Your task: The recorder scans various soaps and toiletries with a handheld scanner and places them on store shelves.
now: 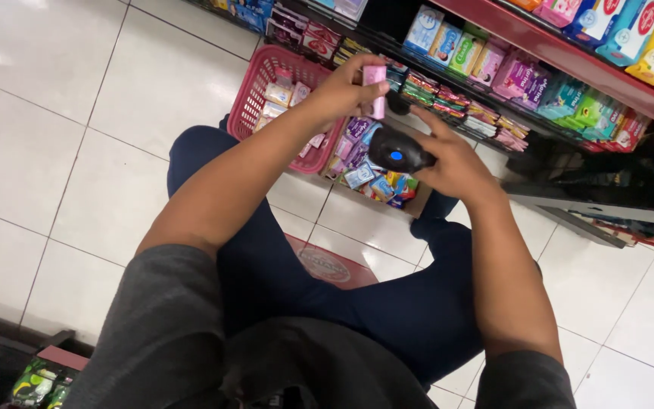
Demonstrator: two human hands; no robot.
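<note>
Seen from above, a person crouches on white floor tiles [77, 174], knees in dark trousers nearest. The right hand [456, 163] wraps a black handheld scanner [397, 150], its blue light showing. Just beyond, the left hand [346, 87] pinches a small pink box [375, 89] upright by its sides; it looks light, stiff and easily crushed. Farther off sit a pink basket [255, 95] and stocked shelves [539, 45].
</note>
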